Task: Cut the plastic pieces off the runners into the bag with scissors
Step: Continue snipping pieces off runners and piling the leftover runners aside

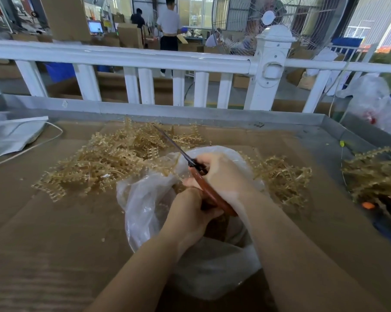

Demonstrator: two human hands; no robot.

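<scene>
A clear plastic bag (145, 199) lies open on the cardboard-covered table, in the middle. My right hand (221, 174) grips red-handled scissors (209, 192) above the bag, blades pointing up and to the far left. My left hand (190, 212) is curled over the bag's mouth, just under the scissor handles; what it holds is hidden. A large heap of tan plastic runners (113, 158) lies behind and left of the bag. More runners (282, 176) lie to its right.
A third bundle of runners (374, 179) sits at the right edge. Grey bags and a white cord (17, 134) lie far left. A metal rim (190, 114) and a white fence (268, 68) bound the table at the back. People work beyond the fence.
</scene>
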